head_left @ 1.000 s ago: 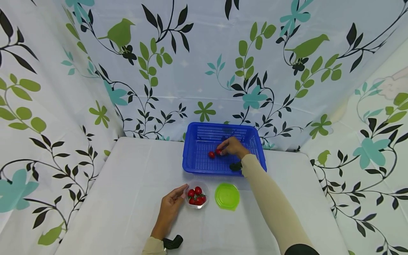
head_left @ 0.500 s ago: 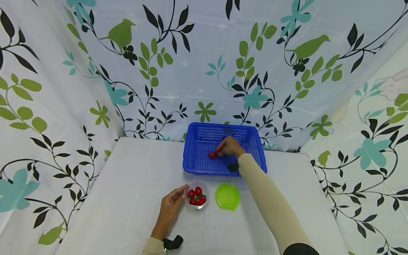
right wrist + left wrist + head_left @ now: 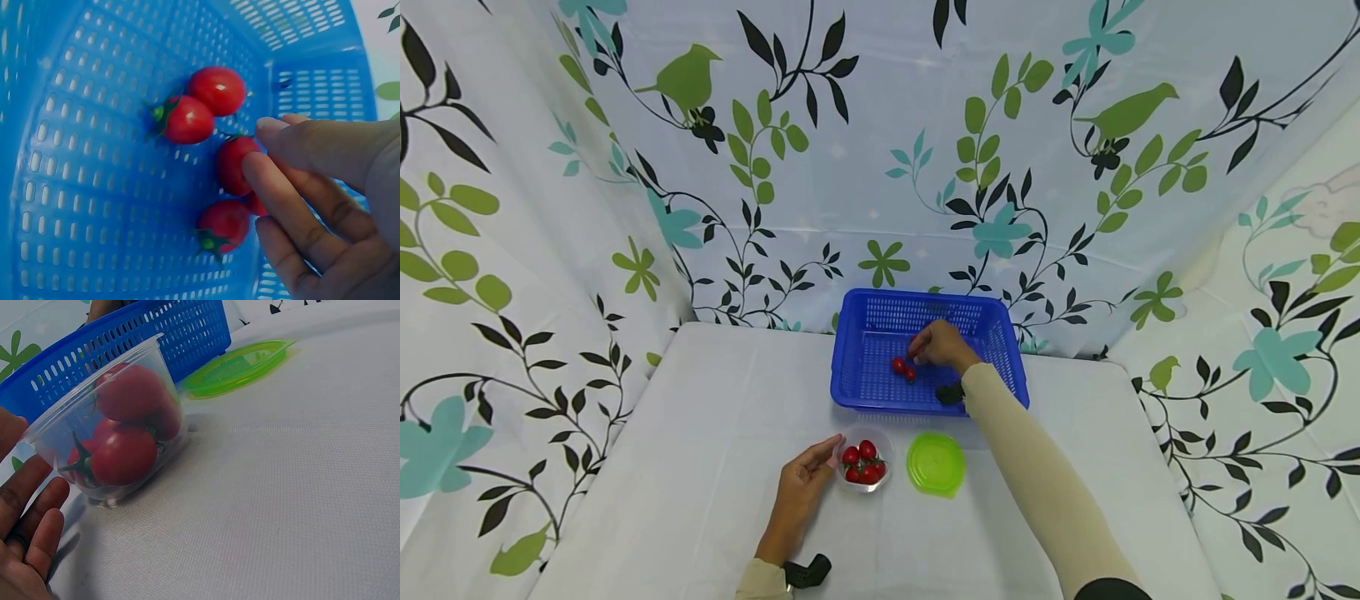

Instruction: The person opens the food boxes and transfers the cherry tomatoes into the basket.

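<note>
— Tomatoes (image 3: 234, 165) are seen where?
— Just beside the right fingers (image 3: 281, 197), which are held spread inside the blue basket (image 3: 94, 187); contact cannot be told.
— And the clear container (image 3: 59, 431)?
— Its wall is touched by spread left fingers (image 3: 47, 540)

Back sheet (image 3: 865, 183): birds (image 3: 685, 79) and leaves (image 3: 743, 122) are filling the frame's top.
Side sheets (image 3: 490, 350): leaves are lining both edges.
White table (image 3: 700, 467): it is spanning lower centre.
</note>
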### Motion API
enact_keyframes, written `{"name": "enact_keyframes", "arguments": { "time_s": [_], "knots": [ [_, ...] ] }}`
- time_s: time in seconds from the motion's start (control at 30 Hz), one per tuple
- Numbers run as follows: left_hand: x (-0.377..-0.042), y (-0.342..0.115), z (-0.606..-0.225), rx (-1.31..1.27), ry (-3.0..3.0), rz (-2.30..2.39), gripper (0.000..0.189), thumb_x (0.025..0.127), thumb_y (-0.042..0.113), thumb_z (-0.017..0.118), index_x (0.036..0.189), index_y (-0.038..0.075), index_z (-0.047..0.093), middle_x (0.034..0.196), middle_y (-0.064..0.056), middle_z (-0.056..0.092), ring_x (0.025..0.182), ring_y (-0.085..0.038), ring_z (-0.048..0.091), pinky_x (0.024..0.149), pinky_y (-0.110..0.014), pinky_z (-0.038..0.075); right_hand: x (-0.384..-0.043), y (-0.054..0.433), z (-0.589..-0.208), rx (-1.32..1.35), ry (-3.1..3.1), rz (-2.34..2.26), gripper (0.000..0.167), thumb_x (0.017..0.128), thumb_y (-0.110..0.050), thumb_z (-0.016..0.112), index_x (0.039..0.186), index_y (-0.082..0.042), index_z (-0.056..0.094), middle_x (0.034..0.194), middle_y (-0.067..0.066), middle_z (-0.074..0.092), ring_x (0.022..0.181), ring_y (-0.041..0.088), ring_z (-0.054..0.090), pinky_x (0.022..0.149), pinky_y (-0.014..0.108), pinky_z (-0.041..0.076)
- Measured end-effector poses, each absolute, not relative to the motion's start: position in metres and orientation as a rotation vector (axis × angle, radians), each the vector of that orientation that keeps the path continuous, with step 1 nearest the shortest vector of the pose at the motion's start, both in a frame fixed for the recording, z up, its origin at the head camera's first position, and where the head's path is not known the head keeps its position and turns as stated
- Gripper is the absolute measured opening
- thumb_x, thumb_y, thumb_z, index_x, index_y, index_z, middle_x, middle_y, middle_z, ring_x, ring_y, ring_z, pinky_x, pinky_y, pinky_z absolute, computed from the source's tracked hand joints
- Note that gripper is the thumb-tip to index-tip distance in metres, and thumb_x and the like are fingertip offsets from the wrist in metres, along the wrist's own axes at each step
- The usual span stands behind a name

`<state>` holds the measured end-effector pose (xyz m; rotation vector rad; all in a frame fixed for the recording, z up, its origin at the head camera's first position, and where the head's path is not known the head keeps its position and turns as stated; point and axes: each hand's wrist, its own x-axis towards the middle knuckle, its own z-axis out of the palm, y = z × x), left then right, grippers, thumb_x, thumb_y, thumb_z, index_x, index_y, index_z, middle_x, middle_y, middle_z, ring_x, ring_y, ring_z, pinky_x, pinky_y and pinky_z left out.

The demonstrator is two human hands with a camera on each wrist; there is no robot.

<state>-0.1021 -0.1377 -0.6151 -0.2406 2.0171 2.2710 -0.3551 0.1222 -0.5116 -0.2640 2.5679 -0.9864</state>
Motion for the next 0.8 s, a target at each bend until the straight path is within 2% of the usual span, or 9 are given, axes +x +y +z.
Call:
{"name": "enact_keyframes", "arguments": {
  "time_s": [0.23, 0.47, 0.67, 0.8],
  "knots": [
    [-0.103, -0.138, -0.615, -0.24, 2.043, 2.262, 0.036, 0.106, 0.012, 0.066, 0.142, 0.017, 0.068, 0.149, 0.001, 0.066, 0.146, -0.019, 0.055, 0.109, -0.012, 0.047, -0.349, 0.121, -0.499, -0.297, 2.627, -1.061, 0.021, 0.092, -0.002, 0.08, 0.112, -0.008, 0.081, 0.114, 0.008, 0.079, 0.1, 0.025, 0.074, 0.092, 0.041, 0.064],
    [-0.103, -0.137, -0.615, -0.231, 2.08, 2.234, 0.036, 0.106, 0.012, 0.064, 0.142, 0.018, 0.067, 0.15, 0.002, 0.065, 0.147, -0.019, 0.055, 0.109, -0.011, 0.046, -0.33, 0.121, -0.479, -0.351, 2.687, -1.161, 0.019, 0.093, -0.007, 0.081, 0.11, -0.016, 0.081, 0.114, 0.006, 0.079, 0.104, 0.025, 0.073, 0.096, 0.044, 0.062],
    [-0.103, -0.136, -0.617, -0.232, 2.076, 2.234, 0.036, 0.106, 0.013, 0.065, 0.142, 0.018, 0.068, 0.15, 0.002, 0.065, 0.147, -0.019, 0.055, 0.109, -0.011, 0.047, -0.307, 0.122, -0.468, -0.428, 2.725, -1.227, 0.023, 0.096, -0.014, 0.08, 0.119, -0.017, 0.079, 0.115, 0.004, 0.079, 0.102, 0.022, 0.074, 0.093, 0.042, 0.064],
    [-0.103, -0.136, -0.617, -0.233, 2.067, 2.241, 0.036, 0.106, 0.013, 0.065, 0.142, 0.018, 0.068, 0.15, 0.002, 0.065, 0.146, -0.018, 0.055, 0.109, -0.011, 0.047, -0.288, 0.12, -0.462, -0.45, 2.762, -1.253, 0.026, 0.095, -0.018, 0.082, 0.121, -0.02, 0.079, 0.116, 0.002, 0.079, 0.105, 0.02, 0.075, 0.096, 0.043, 0.063]
  ]
}}
